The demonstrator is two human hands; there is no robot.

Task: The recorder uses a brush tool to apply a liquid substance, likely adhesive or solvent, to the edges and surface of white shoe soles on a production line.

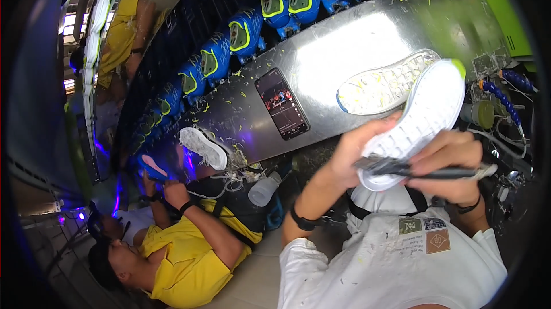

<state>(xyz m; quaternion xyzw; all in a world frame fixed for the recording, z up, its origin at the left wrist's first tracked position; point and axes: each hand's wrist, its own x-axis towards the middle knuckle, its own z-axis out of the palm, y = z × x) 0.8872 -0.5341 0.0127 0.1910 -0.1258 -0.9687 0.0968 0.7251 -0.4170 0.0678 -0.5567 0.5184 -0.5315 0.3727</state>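
Note:
My left hand point(361, 144) grips a white shoe sole point(427, 111) by its lower left edge, fingers closed round it. The sole is tilted above the bench edge, its blocky-patterned face upward, with a neon-yellow tip at the top. In my closed right hand point(447, 157) is a slim black-handled tool point(439, 170), lying across the sole's lower end. Its dark flat end reaches near my left fingers; I cannot tell its exact kind. Just beyond, a second white sole point(381, 86) lies on the metal bench point(330, 117), strewn with yellow-green scraps and partly covered by the held one.
A phone point(281, 103) with a lit screen lies mid-bench. Further left rests another sole point(204, 148) among trimmings. Blue shoes point(247, 33) line the far edge. A co-worker in yellow point(195, 263) sits at left, holding a shoe piece. Blue coiled hoses point(502, 99) hang at right.

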